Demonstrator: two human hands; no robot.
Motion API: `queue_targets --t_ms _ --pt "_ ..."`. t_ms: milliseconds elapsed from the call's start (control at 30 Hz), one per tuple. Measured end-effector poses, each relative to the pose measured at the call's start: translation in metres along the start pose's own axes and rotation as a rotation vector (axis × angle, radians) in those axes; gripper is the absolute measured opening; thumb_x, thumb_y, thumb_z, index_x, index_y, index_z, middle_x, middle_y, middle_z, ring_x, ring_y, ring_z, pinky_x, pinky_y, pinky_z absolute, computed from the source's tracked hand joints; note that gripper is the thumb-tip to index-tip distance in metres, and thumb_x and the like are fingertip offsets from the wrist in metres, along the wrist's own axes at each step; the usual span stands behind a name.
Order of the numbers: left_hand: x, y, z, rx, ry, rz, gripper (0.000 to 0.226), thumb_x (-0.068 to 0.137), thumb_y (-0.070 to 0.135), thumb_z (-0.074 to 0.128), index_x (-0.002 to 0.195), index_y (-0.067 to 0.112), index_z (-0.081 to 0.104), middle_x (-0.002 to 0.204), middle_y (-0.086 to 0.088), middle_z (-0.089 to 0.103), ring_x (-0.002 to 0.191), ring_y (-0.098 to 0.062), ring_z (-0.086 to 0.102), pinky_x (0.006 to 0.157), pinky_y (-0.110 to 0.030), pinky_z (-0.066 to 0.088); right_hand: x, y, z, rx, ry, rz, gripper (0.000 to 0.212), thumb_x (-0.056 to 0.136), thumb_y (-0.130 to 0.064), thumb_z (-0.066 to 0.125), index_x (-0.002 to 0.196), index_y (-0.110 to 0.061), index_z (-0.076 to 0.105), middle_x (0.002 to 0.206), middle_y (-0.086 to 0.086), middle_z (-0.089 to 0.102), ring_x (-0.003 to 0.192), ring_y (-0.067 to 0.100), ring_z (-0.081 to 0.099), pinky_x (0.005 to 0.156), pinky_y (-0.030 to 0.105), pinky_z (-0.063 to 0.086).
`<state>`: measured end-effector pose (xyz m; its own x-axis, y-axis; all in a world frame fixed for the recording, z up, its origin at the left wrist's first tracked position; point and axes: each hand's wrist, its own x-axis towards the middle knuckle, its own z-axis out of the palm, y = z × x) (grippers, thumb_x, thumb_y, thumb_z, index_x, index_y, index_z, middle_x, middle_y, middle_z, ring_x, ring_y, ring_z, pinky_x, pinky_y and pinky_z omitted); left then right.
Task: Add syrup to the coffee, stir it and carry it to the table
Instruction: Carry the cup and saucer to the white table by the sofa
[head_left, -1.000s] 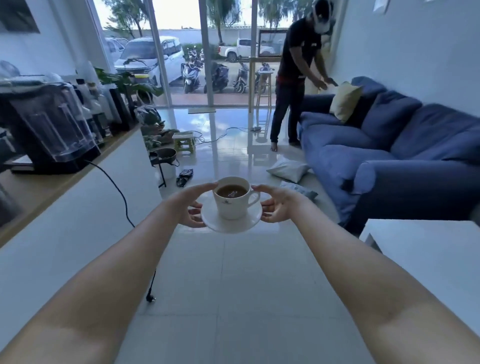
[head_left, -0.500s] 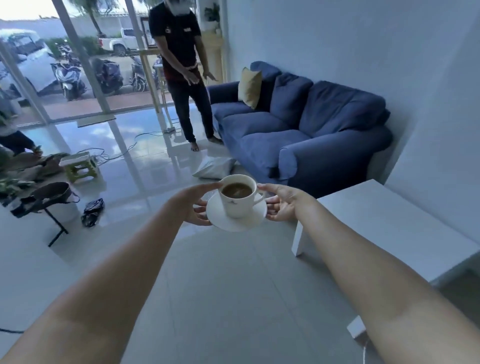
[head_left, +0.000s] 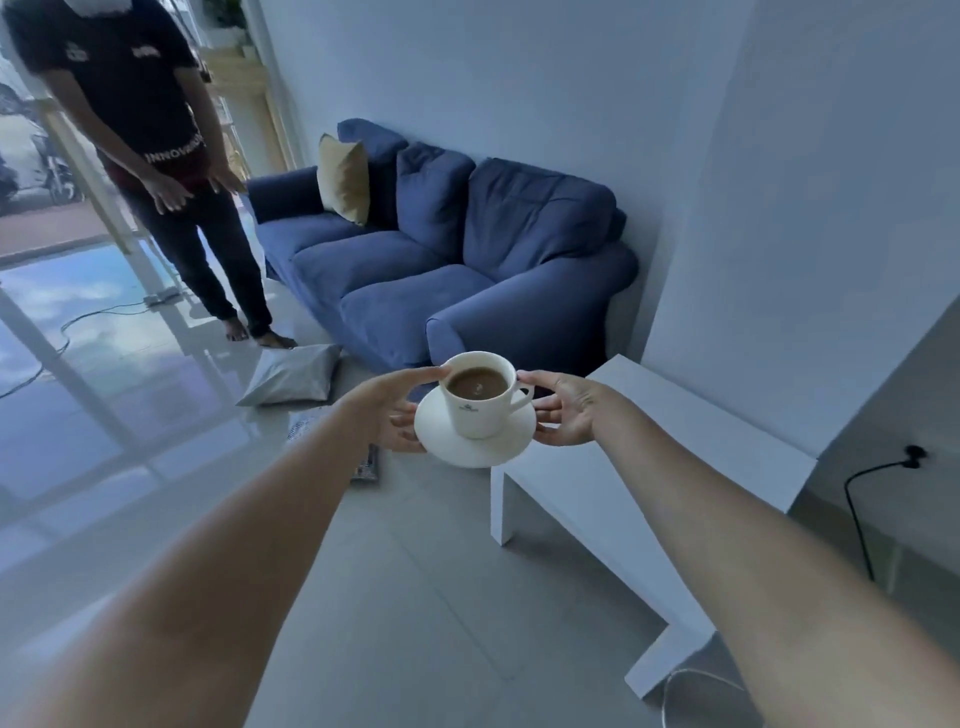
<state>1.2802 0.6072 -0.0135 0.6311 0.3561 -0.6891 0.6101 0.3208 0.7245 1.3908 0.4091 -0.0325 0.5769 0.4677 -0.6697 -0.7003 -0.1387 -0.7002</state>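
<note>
A white cup (head_left: 482, 413) full of brown coffee stands on a white saucer (head_left: 475, 451). Both are held in the air in front of me. My left hand (head_left: 390, 410) grips the saucer's left rim, thumb against the cup's lip. My right hand (head_left: 563, 410) holds the saucer's right rim beside the cup's handle. The saucer tilts slightly and hangs over the near left corner of a low white table (head_left: 670, 447).
A blue sofa (head_left: 447, 270) with a yellow cushion (head_left: 343, 179) stands against the wall behind the table. A person in dark clothes (head_left: 156, 171) stands at the left by the sofa's end. Grey pillows (head_left: 293, 374) lie on the tiled floor. A black cable (head_left: 857, 519) hangs at the right wall.
The view has swung right and closer to the white table. The cup and saucer, still in both hands, now hang over the table's corner; the counter is out of sight.
</note>
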Motion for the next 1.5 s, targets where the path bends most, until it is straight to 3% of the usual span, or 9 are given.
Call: queue_targets --t_ms 167,333,433,600,733,867,1033,1300,1500 --pt "0.058 0.048 0.06 0.064 -0.064 -0.001 0.1 0.044 0.035 0.096 0.126 0.002 0.05 0.114 -0.016 0.065 0.098 -0.033 0.068 0.088 -0.051 0.055 0.029 -0.04 -0.055 0.08 0.094 -0.017 0.049 0.076 -0.028 0.077 0.115 -0.005 0.058 0.114 0.011 0.061 0.089 0.021 0.059 0.077 0.031 0.054" --pt "0.107 0.085 0.117 0.133 -0.182 -0.028 0.098 0.049 0.035 0.094 0.13 0.001 0.049 0.119 -0.015 0.063 0.098 -0.033 0.067 0.066 -0.047 0.059 0.046 -0.069 -0.108 0.168 0.178 -0.03 0.053 0.075 -0.026 0.078 0.116 0.0 0.057 0.098 0.01 0.061 0.085 0.021 0.06 0.067 0.031 0.054" --pt "0.139 0.107 0.155 0.178 -0.257 -0.047 0.097 0.049 0.033 0.094 0.13 0.003 0.05 0.121 -0.016 0.062 0.1 -0.034 0.067 0.07 -0.049 0.059 0.059 -0.086 -0.14 0.227 0.239 -0.044 0.057 0.074 -0.024 0.08 0.12 0.0 0.056 0.108 0.011 0.06 0.085 0.022 0.061 0.066 0.032 0.054" --pt "0.187 0.147 0.219 0.286 -0.347 -0.045 0.099 0.046 0.031 0.095 0.13 0.005 0.049 0.123 -0.016 0.059 0.104 -0.036 0.064 0.085 -0.051 0.056 0.082 -0.108 -0.19 0.352 0.332 -0.099 0.047 0.073 -0.021 0.08 0.112 -0.005 0.06 0.105 0.01 0.061 0.089 0.023 0.06 0.078 0.034 0.054" --pt "0.217 0.174 0.262 0.361 -0.438 -0.051 0.086 0.057 0.03 0.091 0.128 0.002 0.051 0.122 -0.016 0.06 0.104 -0.033 0.064 0.088 -0.049 0.055 0.098 -0.122 -0.218 0.453 0.376 -0.146 0.024 0.078 -0.019 0.076 0.093 -0.011 0.06 0.097 0.007 0.06 0.083 0.019 0.06 0.069 0.033 0.053" --pt "0.241 0.191 0.302 0.438 -0.505 -0.044 0.08 0.06 0.029 0.09 0.125 0.003 0.052 0.121 -0.014 0.06 0.104 -0.033 0.064 0.087 -0.049 0.055 0.108 -0.13 -0.246 0.52 0.433 -0.172 0.015 0.08 -0.019 0.074 0.089 -0.014 0.062 0.104 0.006 0.06 0.087 0.017 0.059 0.083 0.033 0.05" --pt "0.268 0.193 0.346 0.512 -0.555 -0.07 0.074 0.062 0.029 0.09 0.121 0.004 0.053 0.12 -0.014 0.06 0.106 -0.033 0.063 0.088 -0.05 0.055 0.122 -0.128 -0.279 0.588 0.492 -0.175 0.016 0.08 -0.018 0.074 0.09 -0.014 0.062 0.102 0.005 0.062 0.087 0.016 0.06 0.089 0.034 0.048" --pt "0.335 0.156 0.409 0.548 -0.602 -0.149 0.076 0.061 0.03 0.09 0.124 0.007 0.054 0.119 -0.012 0.061 0.103 -0.033 0.066 0.072 -0.046 0.058 0.166 -0.101 -0.344 0.666 0.537 -0.117 0.018 0.082 -0.018 0.073 0.095 -0.014 0.061 0.104 0.002 0.062 0.09 0.014 0.059 0.09 0.031 0.046" --pt "0.398 0.117 0.441 0.547 -0.612 -0.185 0.055 0.071 0.026 0.084 0.119 0.014 0.059 0.12 -0.01 0.059 0.107 -0.035 0.063 0.084 -0.048 0.056 0.219 -0.072 -0.389 0.701 0.516 -0.065 0.013 0.085 -0.015 0.069 0.096 -0.013 0.062 0.094 0.002 0.062 0.09 0.013 0.058 0.083 0.027 0.05"
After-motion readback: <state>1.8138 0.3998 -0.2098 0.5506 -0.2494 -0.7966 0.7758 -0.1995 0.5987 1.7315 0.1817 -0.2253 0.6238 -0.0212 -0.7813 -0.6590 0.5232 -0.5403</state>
